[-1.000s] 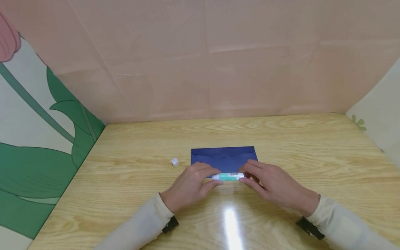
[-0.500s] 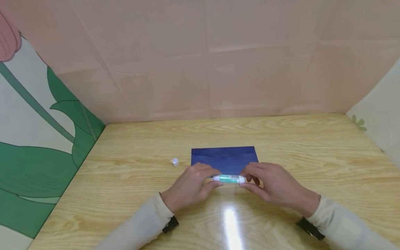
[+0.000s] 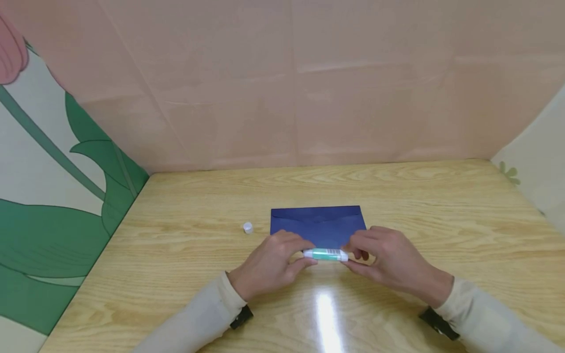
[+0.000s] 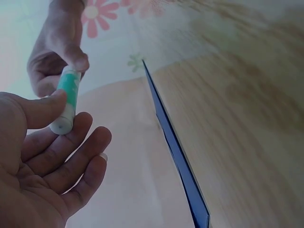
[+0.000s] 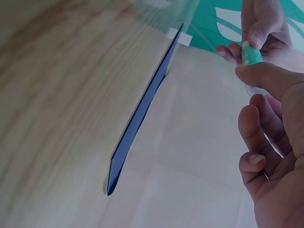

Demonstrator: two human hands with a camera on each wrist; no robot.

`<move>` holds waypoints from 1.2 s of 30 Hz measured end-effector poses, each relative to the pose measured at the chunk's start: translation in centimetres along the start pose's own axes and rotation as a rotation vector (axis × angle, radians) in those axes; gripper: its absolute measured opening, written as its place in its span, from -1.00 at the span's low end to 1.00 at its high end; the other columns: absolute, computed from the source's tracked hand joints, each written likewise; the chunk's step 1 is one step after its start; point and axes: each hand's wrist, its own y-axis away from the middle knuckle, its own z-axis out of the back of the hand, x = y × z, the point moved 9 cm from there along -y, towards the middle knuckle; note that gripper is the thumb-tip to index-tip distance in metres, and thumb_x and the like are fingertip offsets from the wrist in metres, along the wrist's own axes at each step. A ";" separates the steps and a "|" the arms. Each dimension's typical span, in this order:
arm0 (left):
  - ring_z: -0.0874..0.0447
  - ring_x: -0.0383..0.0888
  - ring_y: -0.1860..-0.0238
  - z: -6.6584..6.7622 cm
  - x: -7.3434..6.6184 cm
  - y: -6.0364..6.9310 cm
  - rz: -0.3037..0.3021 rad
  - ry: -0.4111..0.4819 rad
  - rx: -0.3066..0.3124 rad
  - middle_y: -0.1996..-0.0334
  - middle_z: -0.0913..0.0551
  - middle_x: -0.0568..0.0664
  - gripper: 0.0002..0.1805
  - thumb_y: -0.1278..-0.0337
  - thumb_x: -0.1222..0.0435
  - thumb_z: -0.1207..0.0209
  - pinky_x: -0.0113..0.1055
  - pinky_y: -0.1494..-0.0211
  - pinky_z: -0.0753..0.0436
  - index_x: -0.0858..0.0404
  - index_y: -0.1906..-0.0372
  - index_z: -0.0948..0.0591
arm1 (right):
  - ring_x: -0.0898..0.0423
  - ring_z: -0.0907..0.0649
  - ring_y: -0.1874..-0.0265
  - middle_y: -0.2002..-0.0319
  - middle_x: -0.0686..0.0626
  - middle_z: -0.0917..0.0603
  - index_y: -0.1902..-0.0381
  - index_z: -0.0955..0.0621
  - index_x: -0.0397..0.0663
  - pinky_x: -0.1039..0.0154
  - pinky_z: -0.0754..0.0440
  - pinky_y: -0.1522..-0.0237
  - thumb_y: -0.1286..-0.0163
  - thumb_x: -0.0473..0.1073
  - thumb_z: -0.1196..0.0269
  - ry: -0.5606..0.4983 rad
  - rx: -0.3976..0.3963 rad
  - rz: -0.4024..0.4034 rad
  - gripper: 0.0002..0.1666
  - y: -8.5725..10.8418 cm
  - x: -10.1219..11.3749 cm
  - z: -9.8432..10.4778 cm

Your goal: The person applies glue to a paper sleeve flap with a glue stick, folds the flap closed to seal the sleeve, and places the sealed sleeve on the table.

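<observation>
Both hands hold a green-and-white glue stick (image 3: pixel 325 254) lying crosswise between them, just over the near edge of a navy envelope (image 3: pixel 318 226). Its left end is pinched by the thumb and fingers of my left hand (image 3: pixel 274 262). At its right end, my right hand (image 3: pixel 390 261) grips with thumb and forefinger, the other fingers curled below. The left wrist view shows one round white end of the glue stick (image 4: pixel 70 92) near the left thumb. Left of the envelope, a small white cap (image 3: pixel 248 227) sits on the table. My hands hide the envelope's near corners.
The wooden table (image 3: pixel 185 220) meets a pinkish wall covering (image 3: pixel 247 122) at the back. A panel with green leaf drawings (image 3: pixel 48 240) stands along the left side, and a pale panel (image 3: pixel 538 162) along the right. Light glares off the table near the front.
The glue stick and both hands have shifted very slightly toward me and to the right. The right fingers have changed position a little on its end. The cap and envelope remain in place.
</observation>
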 end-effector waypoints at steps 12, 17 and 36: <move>-0.74 -0.29 0.29 0.2 0.0 0.0 0.001 -0.048 -0.019 0.30 -0.80 -0.12 -0.78 -0.25 0.15 -0.30 -0.42 0.09 -0.64 0.19 0.15 -0.76 | 0.43 -0.42 0.55 0.50 0.30 -0.50 0.35 -0.56 0.17 0.65 -0.31 0.52 -0.40 0.18 -0.24 0.014 0.067 -0.080 -0.73 -0.1 -0.4 -0.5; -0.73 -0.32 0.30 0.6 0.0 0.0 -0.001 -0.085 -0.064 0.30 -0.80 -0.13 -0.81 -0.18 0.16 -0.36 -0.45 0.17 -0.59 0.16 0.18 -0.77 | 0.44 -0.42 0.52 0.46 0.32 -0.48 0.24 -0.59 0.21 0.67 -0.29 0.51 -0.19 0.05 -0.46 0.006 0.100 -0.128 -0.72 0.0 -0.7 -0.8; -0.75 -0.33 0.36 0.9 0.2 0.1 0.018 -0.082 -0.110 0.32 -0.82 -0.15 -0.80 -0.08 0.18 -0.42 -0.42 0.18 -0.53 0.15 0.20 -0.78 | 0.48 -0.40 0.45 0.40 0.37 -0.47 0.16 -0.60 0.26 0.50 -0.41 0.45 -0.43 -0.08 -0.26 -0.046 0.294 -0.293 -0.92 0.9 -1.3 -2.4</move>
